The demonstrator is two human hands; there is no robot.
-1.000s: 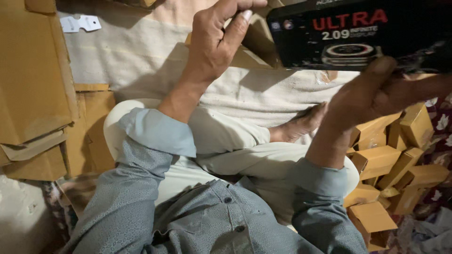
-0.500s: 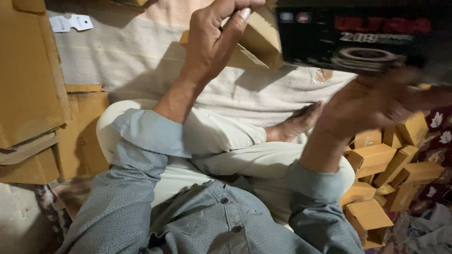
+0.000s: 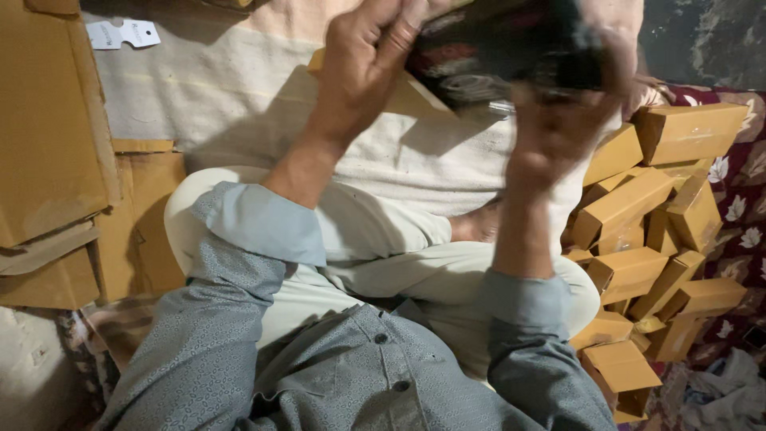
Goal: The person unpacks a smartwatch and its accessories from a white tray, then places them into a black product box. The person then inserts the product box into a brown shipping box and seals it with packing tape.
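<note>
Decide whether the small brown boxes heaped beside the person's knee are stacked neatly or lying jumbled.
Jumbled. The brown boxes lie tipped at different angles, leaning on one another in a loose heap on the floral cloth.

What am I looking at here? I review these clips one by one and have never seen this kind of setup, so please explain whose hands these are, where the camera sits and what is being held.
There is no machine: a person sits cross-legged on a pale cloth, and the single camera is worn on their head, looking down over grey shirt sleeves at their own hands. Both hands are raised in front of the camera. The left hand and the right hand grip a dark box between them; it is blurred, so its details cannot be told. To the person's right lies a heap of small brown cardboard boxes on a patterned red mat. To the left lie flattened cardboard sheets, and a small white tag rests on the cloth.
</note>
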